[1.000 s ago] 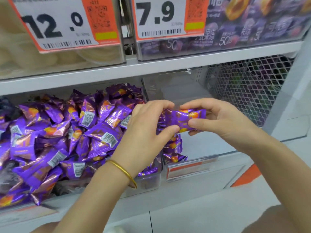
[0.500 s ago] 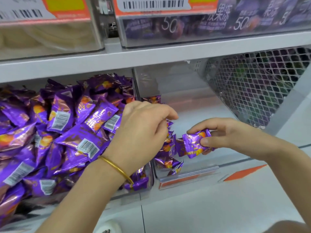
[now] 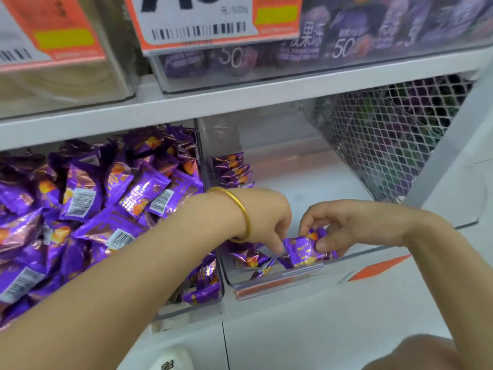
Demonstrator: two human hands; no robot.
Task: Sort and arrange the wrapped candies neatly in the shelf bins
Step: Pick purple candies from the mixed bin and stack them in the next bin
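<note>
A heap of purple wrapped candies (image 3: 88,209) fills the left clear bin (image 3: 210,295). The right clear bin (image 3: 280,283) holds a row of the same candies (image 3: 234,169) stood along its left wall and a few at its front (image 3: 250,259). My right hand (image 3: 336,225) pinches one purple candy (image 3: 301,251) low at the front of the right bin. My left hand (image 3: 266,220), with a gold bangle on the wrist, reaches down beside it, fingertips touching the candies in the row; its fingers are partly hidden.
A white shelf board (image 3: 240,102) runs just above the bins, carrying upper bins with orange price tags (image 3: 213,22). A wire mesh panel (image 3: 386,140) closes the right side. An orange label strip (image 3: 266,285) fronts the right bin.
Both hands have dropped lower into the front of the right bin. My right hand carried its candy down to the bin front; my left hand moved right across the divider.
</note>
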